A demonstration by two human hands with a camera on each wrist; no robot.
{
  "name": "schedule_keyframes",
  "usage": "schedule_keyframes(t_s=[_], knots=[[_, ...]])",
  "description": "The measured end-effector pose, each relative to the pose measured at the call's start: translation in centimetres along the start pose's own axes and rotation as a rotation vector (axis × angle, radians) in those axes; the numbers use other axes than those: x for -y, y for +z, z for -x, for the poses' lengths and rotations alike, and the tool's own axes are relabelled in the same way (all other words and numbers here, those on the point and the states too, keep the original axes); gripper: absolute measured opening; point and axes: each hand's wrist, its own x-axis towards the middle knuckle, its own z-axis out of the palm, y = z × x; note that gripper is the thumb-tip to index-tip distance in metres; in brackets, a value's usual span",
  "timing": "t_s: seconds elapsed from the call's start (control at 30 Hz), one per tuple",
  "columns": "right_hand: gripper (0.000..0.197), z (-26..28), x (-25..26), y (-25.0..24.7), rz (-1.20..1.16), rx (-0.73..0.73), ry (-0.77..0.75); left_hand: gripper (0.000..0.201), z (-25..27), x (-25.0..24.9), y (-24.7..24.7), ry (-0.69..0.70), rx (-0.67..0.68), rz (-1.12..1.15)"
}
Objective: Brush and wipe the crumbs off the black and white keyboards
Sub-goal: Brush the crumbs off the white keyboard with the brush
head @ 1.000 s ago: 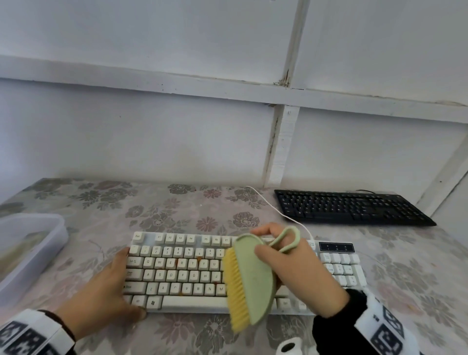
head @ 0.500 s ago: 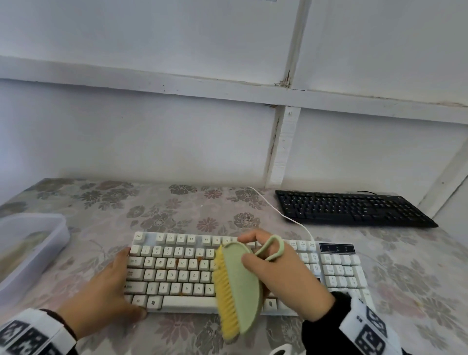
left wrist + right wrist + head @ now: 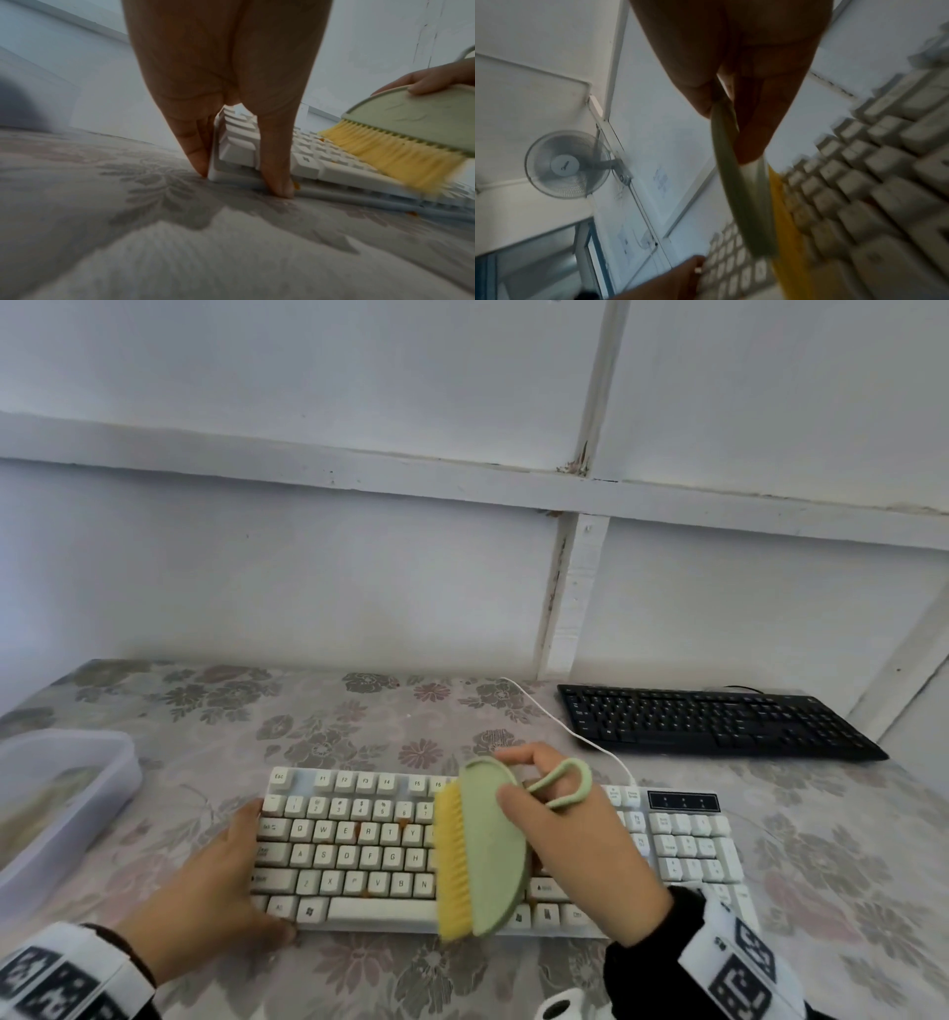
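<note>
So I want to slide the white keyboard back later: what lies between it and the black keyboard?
In the head view, only flowered tablecloth and the white keyboard's cable lie before the black keyboard.

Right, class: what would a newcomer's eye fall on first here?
First, the sage-green plastic hand brush with yellow bristles, gripped by the right hand over the middle of the white keyboard. Next, the left hand holding that keyboard's left end. A black keyboard lies untouched at far right.

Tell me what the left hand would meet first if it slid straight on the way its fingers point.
The left hand already touches the white plastic keyboard at its left end; going on, it would only push that keyboard.
</note>
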Motion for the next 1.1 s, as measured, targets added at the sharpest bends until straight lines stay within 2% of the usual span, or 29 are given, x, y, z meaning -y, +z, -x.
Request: schedule_keyframes(t_s=[0.1,0.3,0.4,0.53,0.6,0.7,0.8,0.87,0.97,1.03,1.1], knots=[[0.019,0.1,-0.2,0.3,-0.007,-0.077,-0.068,0.107,0.0,-0.2,0.1,-0.014,-0.009,-0.024],[0.018,0.6,-0.1,0.3,0.07,0.085,0.033,0.108,0.0,0.0,0.1,-0.02,-0.006,-0.025],[0.018,-0.1,0.6,0.1,-0.004,-0.01,-0.022,0.108,0.1,-0.2,0.0,-0.018,0.002,-0.018],[0.024,-0.6,0.6,1.5,-0.079,-0.091,-0.111,0.122,0.3,-0.5,-0.3,-0.044,0.036,-0.043],[0.022,-0.5,0.3,2.1,-0.015,-0.06,-0.085,0.122,0.5,-0.6,-0.4,-0.038,0.03,-0.038],[0.018,0.0,0.1,2.2,0.056,0.06,-0.015,0.12,0.5,-0.6,-0.4,-0.038,0.032,-0.029],[0.017,0.2,0.5,1.6,0.049,0.114,0.035,0.11,0.3,-0.5,-0.2,-0.042,0.025,-0.025],[0.017,-0.1,0.7,1.3,0.018,0.06,0.024,0.107,0.3,-0.5,-0.1,-0.047,0.013,-0.034],[0.02,-0.3,0.5,1.3,-0.084,-0.064,-0.058,0.112,0.3,-0.5,-0.1,-0.057,0.02,-0.039],[0.022,-0.1,0.1,1.8,-0.092,-0.065,-0.07,0.115,0.3,-0.4,-0.1,-0.069,0.022,-0.053],[0.02,0.4,-0.3,2.2,-0.019,0.001,-0.046,0.115,0.2,-0.4,-0.1,-0.073,0.018,-0.074]])
